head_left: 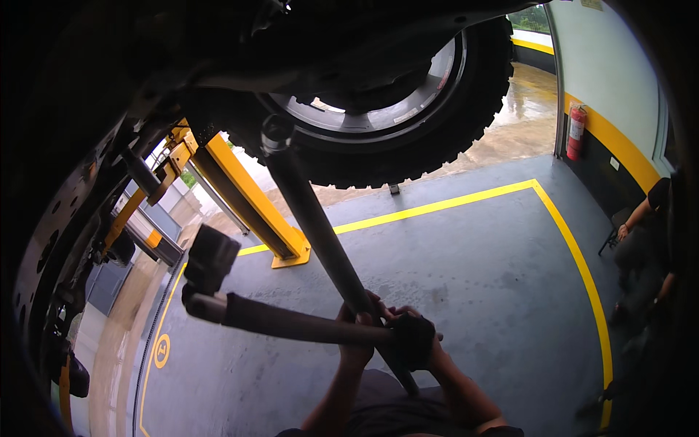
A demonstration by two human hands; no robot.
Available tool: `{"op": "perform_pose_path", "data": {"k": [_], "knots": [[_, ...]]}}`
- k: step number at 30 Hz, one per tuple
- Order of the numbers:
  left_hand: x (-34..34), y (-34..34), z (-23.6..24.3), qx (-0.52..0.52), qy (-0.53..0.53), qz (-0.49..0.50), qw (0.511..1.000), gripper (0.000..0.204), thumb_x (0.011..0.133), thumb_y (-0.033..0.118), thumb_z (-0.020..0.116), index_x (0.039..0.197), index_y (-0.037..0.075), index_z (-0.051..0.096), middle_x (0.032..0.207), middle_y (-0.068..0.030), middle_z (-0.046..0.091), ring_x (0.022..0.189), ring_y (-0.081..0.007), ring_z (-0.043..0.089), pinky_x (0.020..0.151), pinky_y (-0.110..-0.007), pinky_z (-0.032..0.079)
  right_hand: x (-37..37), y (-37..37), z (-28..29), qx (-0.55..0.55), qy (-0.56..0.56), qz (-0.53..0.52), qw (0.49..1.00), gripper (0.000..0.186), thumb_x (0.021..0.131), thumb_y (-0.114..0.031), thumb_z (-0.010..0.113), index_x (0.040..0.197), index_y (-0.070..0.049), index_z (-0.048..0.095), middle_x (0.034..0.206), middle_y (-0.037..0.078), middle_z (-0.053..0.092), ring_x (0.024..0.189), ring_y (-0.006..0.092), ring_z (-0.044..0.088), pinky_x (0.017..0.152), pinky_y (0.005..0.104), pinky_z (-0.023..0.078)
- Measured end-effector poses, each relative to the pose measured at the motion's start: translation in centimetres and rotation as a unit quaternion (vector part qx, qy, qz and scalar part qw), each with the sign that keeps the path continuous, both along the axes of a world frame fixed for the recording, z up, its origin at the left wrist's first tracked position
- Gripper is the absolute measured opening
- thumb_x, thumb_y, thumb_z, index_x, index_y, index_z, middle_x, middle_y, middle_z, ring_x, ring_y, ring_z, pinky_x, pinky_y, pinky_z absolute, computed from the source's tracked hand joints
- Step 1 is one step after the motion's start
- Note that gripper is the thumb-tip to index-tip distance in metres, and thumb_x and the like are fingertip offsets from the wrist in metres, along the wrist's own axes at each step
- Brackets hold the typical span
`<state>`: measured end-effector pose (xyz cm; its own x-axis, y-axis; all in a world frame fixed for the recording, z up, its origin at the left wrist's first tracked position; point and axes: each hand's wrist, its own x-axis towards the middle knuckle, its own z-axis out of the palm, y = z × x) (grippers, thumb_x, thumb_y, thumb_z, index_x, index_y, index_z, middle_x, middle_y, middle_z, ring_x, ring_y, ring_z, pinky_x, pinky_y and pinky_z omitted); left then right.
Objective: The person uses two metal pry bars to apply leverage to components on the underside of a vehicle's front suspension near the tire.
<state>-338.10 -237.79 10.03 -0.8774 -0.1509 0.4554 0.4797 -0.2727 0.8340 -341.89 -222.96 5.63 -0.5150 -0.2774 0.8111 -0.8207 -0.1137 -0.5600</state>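
Observation:
Two dark metal rods cross in front of me under a raised vehicle. The long rod (320, 226) slants from near my body up toward the wheel and ends in a round, shiny collar (277, 134). Running leftward, the other rod (291, 323) ends in a chunky block-shaped head (211, 258). My left hand (355, 341) is closed at the crossing, its fingers behind the long rod and its thumb up. Beside it, my right hand (415, 339), partly covered in black, is closed round the right end of the block-headed rod. Some fingers are hidden.
Overhead hangs a wheel with a knobbly tyre (408, 166), beside the dark underbody (182, 44). A yellow lift post (251, 200) stands ahead left. Yellow lines mark the grey floor (466, 269). A seated person (644, 233) is at right, below a fire extinguisher (576, 132).

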Motion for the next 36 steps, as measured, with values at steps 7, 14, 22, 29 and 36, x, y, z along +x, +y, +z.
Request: {"op": "perform_pose_path", "data": {"k": [7, 14, 22, 29, 36], "knots": [[0.1, -4.5, 1.8, 0.020, -0.004, 0.210, 0.978, 0.042, 0.103, 0.042, 0.061, 0.124, 0.006, 0.051, 0.088, -0.0038, 0.057, 0.066, -0.0127, 0.056, 0.055, -0.027, 0.046, -1.4, 3.0, 4.5, 0.090, 0.041, -0.145, 0.984, 0.057, 0.070, -0.005, 0.088, 0.124, -0.008, 0.070, 0.097, 0.007, 0.073, 0.080, 0.0220, 0.069, 0.065, 0.0337, 0.057], [3.5, -6.5, 1.9, 0.015, 0.000, 0.305, 0.952, 0.045, 0.104, 0.045, 0.058, 0.123, 0.005, 0.049, 0.085, -0.0041, 0.054, 0.057, -0.0124, 0.052, 0.048, -0.027, 0.042, -6.7, 2.1, 7.4, -0.160, -0.377, 0.211, 0.887, 0.046, 0.099, -0.026, 0.066, 0.139, -0.010, 0.049, 0.073, 0.003, 0.058, 0.054, 0.0121, 0.055, 0.046, 0.0284, 0.046], [5.4, -8.4, 1.1, -0.011, -0.007, 0.344, 0.939, 0.051, 0.100, 0.047, 0.065, 0.124, 0.004, 0.048, 0.086, -0.0037, 0.054, 0.058, -0.0119, 0.053, 0.047, -0.026, 0.041, -10.4, 0.0, 12.6, -0.173, -0.320, 0.329, 0.872, 0.042, 0.098, -0.050, 0.063, 0.104, -0.009, 0.057, 0.070, 0.003, 0.056, 0.051, 0.0110, 0.051, 0.045, 0.0275, 0.043], [6.6, -9.2, 0.9, -0.039, -0.001, 0.367, 0.929, 0.053, 0.099, 0.047, 0.068, 0.124, 0.004, 0.049, 0.087, -0.0036, 0.054, 0.060, -0.0127, 0.054, 0.047, -0.027, 0.042, -12.3, -1.5, 12.8, -0.155, -0.245, 0.350, 0.891, 0.046, 0.097, -0.053, 0.064, 0.103, -0.008, 0.058, 0.071, 0.004, 0.057, 0.051, 0.0119, 0.053, 0.043, 0.0264, 0.043], [7.3, -9.4, 0.8, -0.038, -0.010, 0.384, 0.922, 0.052, 0.100, 0.046, 0.067, 0.124, 0.004, 0.049, 0.085, -0.0033, 0.054, 0.057, -0.0119, 0.052, 0.046, -0.026, 0.041, -17.0, -2.8, 13.8, -0.111, -0.255, 0.308, 0.910, 0.041, 0.101, -0.049, 0.062, 0.100, -0.008, 0.057, 0.069, 0.003, 0.054, 0.055, 0.0128, 0.053, 0.051, 0.0300, 0.046]]}}
